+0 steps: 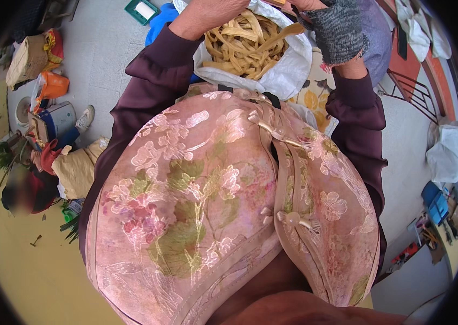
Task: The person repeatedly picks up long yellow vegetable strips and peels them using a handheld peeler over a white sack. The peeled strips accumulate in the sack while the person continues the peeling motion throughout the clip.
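Observation:
At the top of the head view, my left hand (pixel 217 14) is bare and cut off by the picture's rim, so its fingers are mostly hidden. My right hand (pixel 314 6) wears a grey knitted wrist covering (pixel 339 32) and is also cut off. A small piece of a yellowish-brown object (pixel 276 2) shows between the hands; which hand holds it cannot be told. Below them a white woven sack (pixel 296 77) stands with its mouth rolled down, full of tan flat strips (pixel 249 48). One wider strip (pixel 283 35) slants up towards my right hand.
A purple-grey bulging sack (pixel 377 40) stands beyond my right wrist. To the left are a green tray (pixel 134 12), an orange bucket (pixel 55 84), a blue and white tin (pixel 61 118) and another person (pixel 29 191). A metal rack (pixel 415 95) stands at right.

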`<action>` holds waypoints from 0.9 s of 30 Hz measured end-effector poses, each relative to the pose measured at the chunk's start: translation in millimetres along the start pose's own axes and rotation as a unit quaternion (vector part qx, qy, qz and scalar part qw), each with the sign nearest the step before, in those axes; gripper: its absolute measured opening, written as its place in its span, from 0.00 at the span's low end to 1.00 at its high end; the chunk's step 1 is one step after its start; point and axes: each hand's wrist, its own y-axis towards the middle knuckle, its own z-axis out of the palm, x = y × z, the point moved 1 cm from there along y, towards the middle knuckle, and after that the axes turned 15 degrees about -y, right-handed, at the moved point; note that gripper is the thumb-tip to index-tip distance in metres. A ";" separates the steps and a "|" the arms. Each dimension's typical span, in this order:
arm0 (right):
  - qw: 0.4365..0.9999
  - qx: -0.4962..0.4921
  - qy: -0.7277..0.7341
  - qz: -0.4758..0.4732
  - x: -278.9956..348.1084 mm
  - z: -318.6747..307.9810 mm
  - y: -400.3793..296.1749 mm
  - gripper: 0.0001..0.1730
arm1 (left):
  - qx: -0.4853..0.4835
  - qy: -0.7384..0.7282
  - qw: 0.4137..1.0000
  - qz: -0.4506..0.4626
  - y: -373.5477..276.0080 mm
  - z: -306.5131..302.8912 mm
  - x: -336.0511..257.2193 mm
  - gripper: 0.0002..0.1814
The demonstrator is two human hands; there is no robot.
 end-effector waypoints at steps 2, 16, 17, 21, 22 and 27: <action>0.997 0.009 -0.049 -0.052 -4.7 1.6 0.9 0.14 | -0.047 0.000 0.999 0.025 -2.3 -12.5 17.9 0.05; 0.977 0.046 0.192 0.078 -62.8 -2.3 3.4 0.16 | -0.128 -0.007 0.991 -0.025 -26.7 -3.4 21.9 0.02; 0.944 0.105 0.307 0.069 -79.9 -11.0 5.7 0.18 | -0.123 -0.011 0.992 -0.012 -27.1 -5.2 19.2 0.02; 0.958 0.020 0.277 0.067 -81.7 -7.6 -2.9 0.16 | -0.117 0.005 0.993 0.016 -33.2 -9.0 17.0 0.04; 0.954 0.018 0.288 0.075 -77.7 -6.4 -4.8 0.15 | -0.111 0.039 0.993 0.020 -34.6 -17.4 22.7 0.06; 0.987 -0.032 0.146 0.057 -73.7 2.6 -2.2 0.07 | -0.082 0.407 0.889 0.194 -33.8 -13.3 8.2 0.15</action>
